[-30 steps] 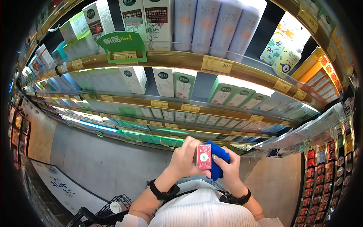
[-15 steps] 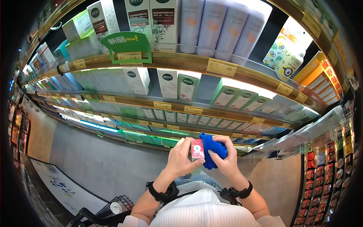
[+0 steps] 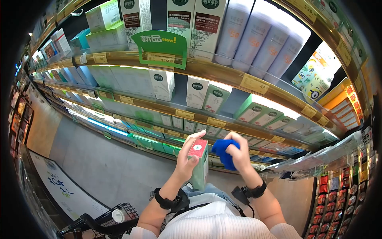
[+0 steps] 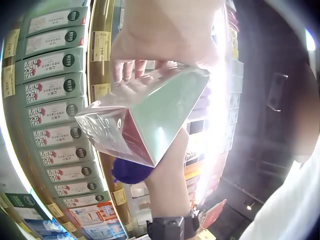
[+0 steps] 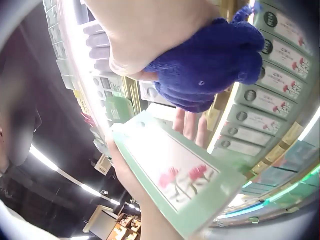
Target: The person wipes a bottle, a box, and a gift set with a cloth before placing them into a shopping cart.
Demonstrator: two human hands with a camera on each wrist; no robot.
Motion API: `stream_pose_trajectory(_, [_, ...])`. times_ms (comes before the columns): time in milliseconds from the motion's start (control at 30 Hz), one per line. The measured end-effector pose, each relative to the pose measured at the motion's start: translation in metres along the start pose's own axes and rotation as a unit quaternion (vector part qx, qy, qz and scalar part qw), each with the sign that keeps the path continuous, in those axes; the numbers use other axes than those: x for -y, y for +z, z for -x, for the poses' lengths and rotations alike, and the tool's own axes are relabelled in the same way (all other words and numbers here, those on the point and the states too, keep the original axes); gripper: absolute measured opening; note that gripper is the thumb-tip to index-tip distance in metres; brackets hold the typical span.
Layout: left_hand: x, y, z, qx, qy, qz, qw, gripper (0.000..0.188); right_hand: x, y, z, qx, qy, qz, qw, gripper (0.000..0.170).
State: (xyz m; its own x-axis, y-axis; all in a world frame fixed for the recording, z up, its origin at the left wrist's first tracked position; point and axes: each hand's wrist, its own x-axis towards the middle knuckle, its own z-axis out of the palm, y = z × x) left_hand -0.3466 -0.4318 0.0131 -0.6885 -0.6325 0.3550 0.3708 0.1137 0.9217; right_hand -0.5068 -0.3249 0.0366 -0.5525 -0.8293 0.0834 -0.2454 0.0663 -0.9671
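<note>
A green box with a red top stands upright in my left hand, thumb on the near side and fingers along the far side. Pink flowers show on its white panel in the right wrist view. My right hand grips a bunched blue cloth, just right of the box and apart from it. From the left wrist view, the box wears shiny clear wrap, and the cloth is partly hidden behind it. The cloth covers the right fingertips in the right wrist view.
Shelves of boxed goods and pale spray bottles rise in front, with a green price sign on a shelf edge. A black basket holding a white-lidded cup is at the lower left. Hanging packets line the right.
The right hand and cloth have moved off the box to the right. The box is turned so that its long green side shows below the red top. The head view has shifted.
</note>
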Motion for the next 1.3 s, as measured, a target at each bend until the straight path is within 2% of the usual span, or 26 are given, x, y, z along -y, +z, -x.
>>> stream_pose_trajectory(67, [0.001,-0.002,-0.006,-0.002,0.009,-0.003,1.0,0.098,0.023,0.0,-0.014,-0.058,-0.031,0.069,0.995,0.02])
stream_pose_trajectory(133, [0.002,-0.002,-0.01,-0.003,0.002,0.021,1.0,0.096,0.027,0.008,-0.033,-0.137,-0.143,0.146,0.969,0.032])
stream_pose_trajectory(200, [0.006,-0.005,-0.012,-0.003,-0.005,0.045,0.999,0.094,0.045,0.016,-0.038,-0.148,-0.031,0.164,0.975,0.05])
stream_pose_trajectory(233, [0.012,-0.008,-0.01,0.013,-0.02,0.053,0.998,0.092,0.044,0.019,-0.042,-0.149,-0.031,0.164,0.975,0.05])
stream_pose_trajectory(300, [0.016,-0.007,-0.007,0.023,-0.038,0.08,0.996,0.087,0.038,0.025,-0.048,-0.125,0.003,0.11,0.986,0.078])
stream_pose_trajectory(400, [0.015,-0.008,0.0,0.047,-0.077,0.091,0.992,0.088,0.024,0.026,-0.063,-0.128,0.032,0.055,0.99,0.086])
stream_pose_trajectory(433, [0.017,-0.008,0.004,0.051,-0.072,0.109,0.99,0.079,0.018,0.023,-0.071,-0.12,0.038,0.027,0.992,0.081])
stream_pose_trajectory(467, [0.019,-0.01,0.006,0.05,-0.073,0.108,0.99,0.079,0.025,0.024,-0.072,-0.108,0.038,-0.037,0.993,0.075])
stream_pose_trajectory(533, [0.022,-0.013,0.01,0.08,-0.098,0.119,0.985,0.08,0.019,0.02,-0.082,-0.094,-0.04,-0.027,0.994,0.06])
stream_pose_trajectory(567, [0.022,-0.015,0.011,0.088,-0.101,0.125,0.983,0.078,0.02,0.017,-0.083,-0.094,-0.039,-0.029,0.994,0.06])
stream_pose_trajectory(633, [0.022,-0.017,0.013,0.091,-0.107,0.136,0.981,0.078,0.026,0.013,-0.083,-0.047,0.038,-0.064,0.996,0.042])
stream_pose_trajectory(733, [0.022,-0.019,0.012,0.087,-0.112,0.153,0.978,0.077,0.03,0.012,-0.083,-0.063,0.052,-0.034,0.996,0.035])
stream_pose_trajectory(967, [0.027,-0.024,0.011,0.067,-0.102,0.188,0.975,0.078,0.021,0.007,-0.084,-0.039,0.065,-0.042,0.996,0.038])
stream_pose_trajectory(1067, [0.032,-0.024,0.011,0.041,-0.103,0.202,0.973,0.076,0.019,0.006,-0.086,-0.017,0.039,-0.061,0.997,0.041])
stream_pose_trajectory(1133, [0.026,-0.022,0.007,0.026,-0.125,0.184,0.975,0.081,0.017,0.006,-0.086,-0.021,0.048,-0.028,0.998,0.058])
stream_pose_trajectory(1167, [0.024,-0.021,0.006,0.01,-0.145,0.166,0.975,0.086,0.015,0.008,-0.083,-0.021,0.048,-0.028,0.998,0.058])
stream_pose_trajectory(1233, [0.03,-0.02,0.008,-0.014,-0.149,0.153,0.977,0.087,0.007,0.015,-0.07,-0.107,-0.056,0.114,0.986,0.073])
stream_pose_trajectory(1267, [0.033,-0.02,0.008,-0.037,-0.153,0.141,0.977,0.087,0.006,0.016,-0.063,-0.099,-0.036,0.144,0.984,0.081])
stream_pose_trajectory(1300, [0.035,-0.021,0.009,-0.036,-0.153,0.141,0.977,0.087,0.016,0.02,-0.051,-0.104,-0.024,0.152,0.983,0.078])
